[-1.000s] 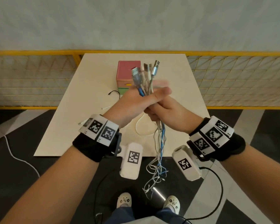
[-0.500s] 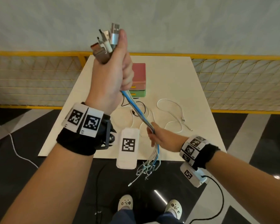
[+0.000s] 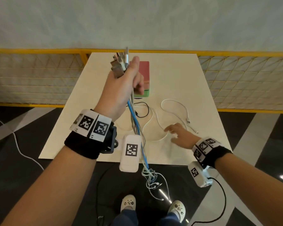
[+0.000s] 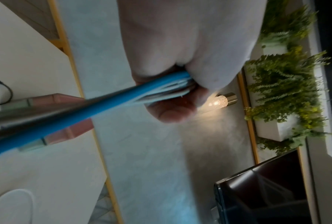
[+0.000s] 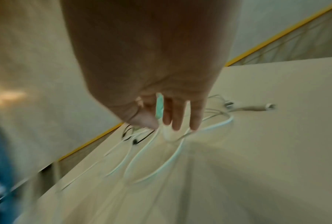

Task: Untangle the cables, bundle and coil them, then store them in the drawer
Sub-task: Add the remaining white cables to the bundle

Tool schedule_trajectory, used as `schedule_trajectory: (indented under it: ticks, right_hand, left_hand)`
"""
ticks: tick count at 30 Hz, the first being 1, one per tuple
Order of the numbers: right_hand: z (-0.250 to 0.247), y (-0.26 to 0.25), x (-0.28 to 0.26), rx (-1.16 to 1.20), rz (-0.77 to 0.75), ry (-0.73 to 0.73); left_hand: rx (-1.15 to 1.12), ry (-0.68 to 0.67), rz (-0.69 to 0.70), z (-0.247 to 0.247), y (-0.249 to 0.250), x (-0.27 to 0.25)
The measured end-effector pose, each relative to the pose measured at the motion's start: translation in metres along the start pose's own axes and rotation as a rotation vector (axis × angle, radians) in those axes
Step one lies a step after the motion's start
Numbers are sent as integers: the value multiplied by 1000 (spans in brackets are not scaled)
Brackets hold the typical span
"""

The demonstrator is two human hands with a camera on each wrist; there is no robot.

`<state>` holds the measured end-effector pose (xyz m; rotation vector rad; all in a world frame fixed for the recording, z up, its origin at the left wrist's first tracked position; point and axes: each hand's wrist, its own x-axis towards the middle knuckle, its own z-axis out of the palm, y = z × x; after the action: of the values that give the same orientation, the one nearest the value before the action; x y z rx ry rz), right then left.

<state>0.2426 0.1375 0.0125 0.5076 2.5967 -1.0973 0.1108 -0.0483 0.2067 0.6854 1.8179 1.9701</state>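
Two hands working: left hand (image 3: 121, 88) gripping bundle (image 3: 137, 126) upright, tails hanging past table (image 3: 203, 88) edge; right hand (image 3: 180, 134) spreading open fingers, nearer, just above white cable (image 3: 173, 108) lying ahead.

Cable bundle (image 3: 137, 126) (blue, white, grey) hangs w/ plugs up; loose white cables (image 3: 173, 111) on table, by pink-green drawer box (image 3: 144, 79).
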Motion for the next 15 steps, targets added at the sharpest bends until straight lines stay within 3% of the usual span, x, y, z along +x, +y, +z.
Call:
schedule_trajectory:
  ticks: [2,5,10,13,15]
  right_hand:
    - [-13,20,11,18,124,219]
    - [-26,44,25,76,324,326]
    - [-32,60,43,28,421,236]
    - [-29,61,49,-130,424,149]
    - [-26,63,51,-230,395,168]
  left_hand:
    - [37,-45,-56,5,-9,0]
    - [83,-72,-114,15,-19,3]
    - [123,-124,-173,29,-29,9]
    - [139,-139,-181,32,-32,12]
    - [150,-141,-180,31,-35,14]
